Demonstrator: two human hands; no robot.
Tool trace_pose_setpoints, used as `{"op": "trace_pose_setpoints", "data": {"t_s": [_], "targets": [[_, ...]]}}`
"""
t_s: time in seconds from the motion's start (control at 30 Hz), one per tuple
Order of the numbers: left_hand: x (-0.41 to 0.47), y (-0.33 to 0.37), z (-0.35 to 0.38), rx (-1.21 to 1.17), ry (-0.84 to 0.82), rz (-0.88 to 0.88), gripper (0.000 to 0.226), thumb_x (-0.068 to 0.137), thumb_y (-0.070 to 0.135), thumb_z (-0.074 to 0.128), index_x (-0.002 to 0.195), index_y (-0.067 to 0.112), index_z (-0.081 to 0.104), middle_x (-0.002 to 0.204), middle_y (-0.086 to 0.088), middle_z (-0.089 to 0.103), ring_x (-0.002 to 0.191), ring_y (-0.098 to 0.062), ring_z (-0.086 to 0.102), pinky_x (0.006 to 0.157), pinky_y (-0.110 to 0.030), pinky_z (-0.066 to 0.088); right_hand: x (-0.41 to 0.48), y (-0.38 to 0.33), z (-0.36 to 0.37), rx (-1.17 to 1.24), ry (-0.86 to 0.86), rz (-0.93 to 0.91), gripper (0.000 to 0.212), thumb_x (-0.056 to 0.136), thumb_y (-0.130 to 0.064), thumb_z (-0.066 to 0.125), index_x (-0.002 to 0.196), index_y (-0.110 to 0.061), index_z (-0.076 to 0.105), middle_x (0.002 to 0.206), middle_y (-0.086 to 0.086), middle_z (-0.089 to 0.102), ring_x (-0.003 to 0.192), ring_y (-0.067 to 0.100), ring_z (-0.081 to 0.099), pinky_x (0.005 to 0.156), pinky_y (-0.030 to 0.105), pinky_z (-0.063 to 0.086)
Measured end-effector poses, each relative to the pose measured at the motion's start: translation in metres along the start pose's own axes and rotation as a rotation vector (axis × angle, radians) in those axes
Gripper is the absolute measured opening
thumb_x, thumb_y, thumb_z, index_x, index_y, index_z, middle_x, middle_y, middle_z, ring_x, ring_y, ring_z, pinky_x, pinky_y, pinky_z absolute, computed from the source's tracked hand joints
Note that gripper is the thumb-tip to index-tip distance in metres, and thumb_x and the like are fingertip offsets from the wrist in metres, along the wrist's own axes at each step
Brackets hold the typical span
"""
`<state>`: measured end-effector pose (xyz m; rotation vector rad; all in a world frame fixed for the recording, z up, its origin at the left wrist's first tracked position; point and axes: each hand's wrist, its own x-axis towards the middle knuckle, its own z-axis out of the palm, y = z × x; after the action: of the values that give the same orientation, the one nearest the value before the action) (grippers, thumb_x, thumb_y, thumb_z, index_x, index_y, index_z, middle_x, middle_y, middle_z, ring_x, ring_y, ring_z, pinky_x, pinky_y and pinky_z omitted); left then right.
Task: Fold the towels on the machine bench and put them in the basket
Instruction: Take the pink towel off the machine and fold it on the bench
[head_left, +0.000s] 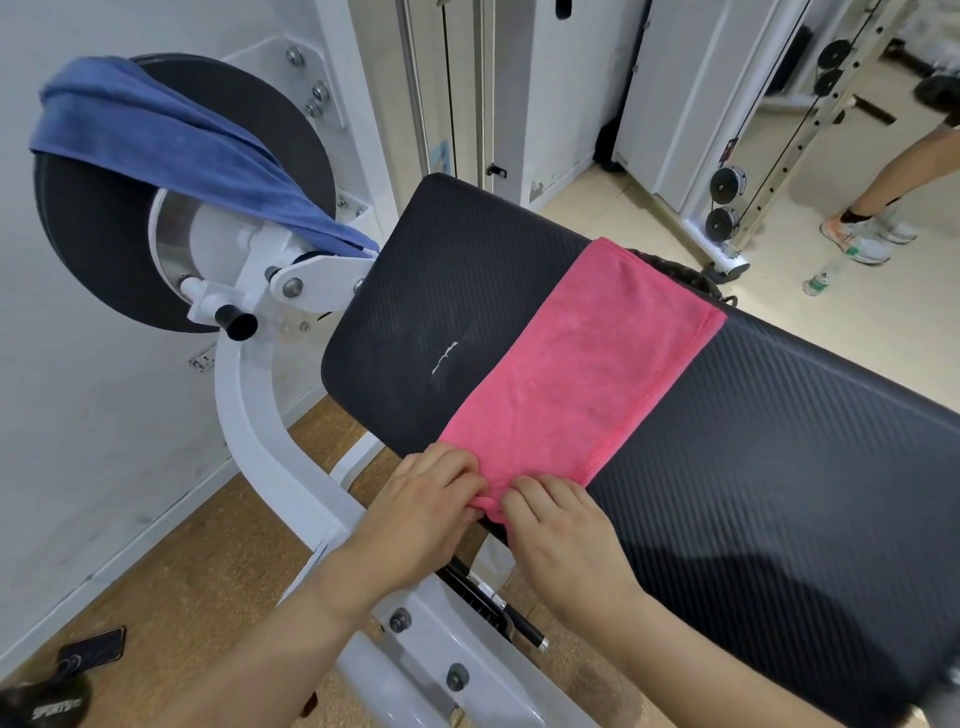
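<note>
A: Hand pose?
B: Both palms down, side by side at the near edge of the bench pad (779, 441), forearms coming in from below. Left hand (426, 499) has its fingers curled, pinching the near hem of the pink towel (582, 364). Right hand (561, 530) is just beside it, gripping the same hem.
A: Towels?
B: Pink lies flat across the pad in a diagonal strip. Blue towel (171, 140) is draped over the round black pad (104, 249), well apart from the hands.
</note>
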<state>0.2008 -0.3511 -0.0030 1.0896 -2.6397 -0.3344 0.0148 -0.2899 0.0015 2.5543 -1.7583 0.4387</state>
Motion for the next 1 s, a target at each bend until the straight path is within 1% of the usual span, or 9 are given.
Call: {"op": "trace_pose_setpoints", "data": {"t_s": [0.1, 0.23, 0.33, 0.4, 0.47, 0.57, 0.67, 0.87, 1.0], "targets": [[-0.001, 0.004, 0.000, 0.026, -0.060, -0.066, 0.043, 0.071, 0.026, 0.076, 0.110, 0.022, 0.058, 0.117, 0.007, 0.051, 0.112, -0.014, 0.047, 0.092, -0.029, 0.041, -0.001, 0.004, -0.005, 0.068, -0.027, 0.003, 0.006, 0.081, -0.017, 0.065, 0.086, -0.018, 0.061, 0.084, -0.003, 0.063, 0.076, 0.017, 0.059, 0.079, 0.029, 0.052], [0.003, 0.004, 0.006, 0.005, 0.009, -0.087, 0.031, 0.070, 0.009, 0.078, 0.095, 0.027, 0.070, 0.093, 0.011, 0.063, 0.090, -0.012, 0.057, 0.076, -0.027, 0.046, -0.004, 0.005, -0.018, 0.107, -0.102, 0.012, 0.018, 0.079, -0.020, 0.069, 0.076, -0.022, 0.051, 0.071, -0.009, 0.055, 0.061, 0.012, 0.052, 0.063, 0.023, 0.044], [-0.003, 0.007, 0.003, 0.048, -0.101, -0.039, 0.033, 0.062, 0.013, 0.085, 0.082, 0.035, 0.073, 0.075, 0.017, 0.061, 0.077, -0.008, 0.057, 0.069, -0.024, 0.045, -0.008, -0.001, -0.031, 0.110, -0.200, -0.019, 0.017, 0.087, -0.032, 0.057, 0.074, -0.023, 0.050, 0.067, -0.009, 0.055, 0.056, 0.014, 0.053, 0.051, 0.029, 0.047], [-0.009, 0.011, 0.000, 0.096, -0.195, -0.011, 0.032, 0.058, 0.020, 0.087, 0.078, 0.039, 0.072, 0.070, 0.018, 0.057, 0.075, -0.006, 0.055, 0.066, -0.021, 0.041, -0.005, -0.004, -0.041, 0.194, -0.368, 0.014, 0.035, 0.094, -0.047, 0.030, 0.083, -0.023, 0.053, 0.079, -0.006, 0.059, 0.068, 0.019, 0.057, 0.059, 0.035, 0.048], [-0.015, 0.014, 0.000, 0.109, -0.233, 0.013, 0.028, 0.060, 0.026, 0.085, 0.080, 0.040, 0.072, 0.072, 0.019, 0.057, 0.078, -0.006, 0.052, 0.065, -0.021, 0.040, -0.001, -0.001, -0.048, 0.234, -0.405, 0.026, 0.041, 0.091, -0.050, 0.024, 0.095, -0.023, 0.055, 0.095, -0.005, 0.060, 0.084, 0.021, 0.059, 0.072, 0.039, 0.049], [-0.025, 0.017, -0.003, 0.093, -0.268, 0.015, 0.025, 0.066, 0.018, 0.077, 0.083, 0.036, 0.071, 0.089, 0.020, 0.060, 0.094, -0.007, 0.052, 0.070, -0.024, 0.046, 0.014, 0.014, -0.053, 0.022, -0.148, 0.036, 0.033, 0.083, -0.032, 0.047, 0.109, -0.020, 0.064, 0.121, 0.004, 0.063, 0.113, 0.027, 0.059, 0.090, 0.042, 0.052], [-0.028, 0.019, -0.014, 0.041, -0.330, 0.006, 0.036, 0.069, 0.008, 0.064, 0.095, 0.032, 0.069, 0.108, 0.020, 0.060, 0.112, -0.004, 0.049, 0.085, -0.028, 0.048, 0.027, 0.029, -0.049, -0.055, -0.128, 0.118, 0.056, 0.076, -0.026, 0.067, 0.130, -0.017, 0.058, 0.140, 0.011, 0.052, 0.131, 0.032, 0.048, 0.100, 0.046, 0.044], [-0.021, 0.019, -0.042, -0.087, -0.544, -0.087, 0.039, 0.079, 0.001, 0.045, 0.098, 0.030, 0.063, 0.089, 0.009, 0.064, 0.086, -0.011, 0.057, 0.077, -0.035, 0.051, 0.026, 0.041, -0.041, -0.127, -0.237, 0.089, 0.067, 0.067, -0.025, 0.079, 0.131, -0.017, 0.059, 0.146, 0.017, 0.045, 0.135, 0.036, 0.043, 0.103, 0.053, 0.039], [0.019, 0.024, -0.077, -0.108, -0.505, -0.084, 0.017, 0.091, 0.012, 0.046, 0.091, 0.026, 0.055, 0.087, 0.006, 0.062, 0.083, -0.013, 0.057, 0.075, -0.038, 0.049, 0.035, 0.037, -0.066, 0.323, -0.249, 0.146, 0.055, 0.092, -0.050, 0.041, 0.141, -0.025, 0.046, 0.154, 0.002, 0.035, 0.144, 0.020, 0.027, 0.117, 0.042, 0.025]]}}
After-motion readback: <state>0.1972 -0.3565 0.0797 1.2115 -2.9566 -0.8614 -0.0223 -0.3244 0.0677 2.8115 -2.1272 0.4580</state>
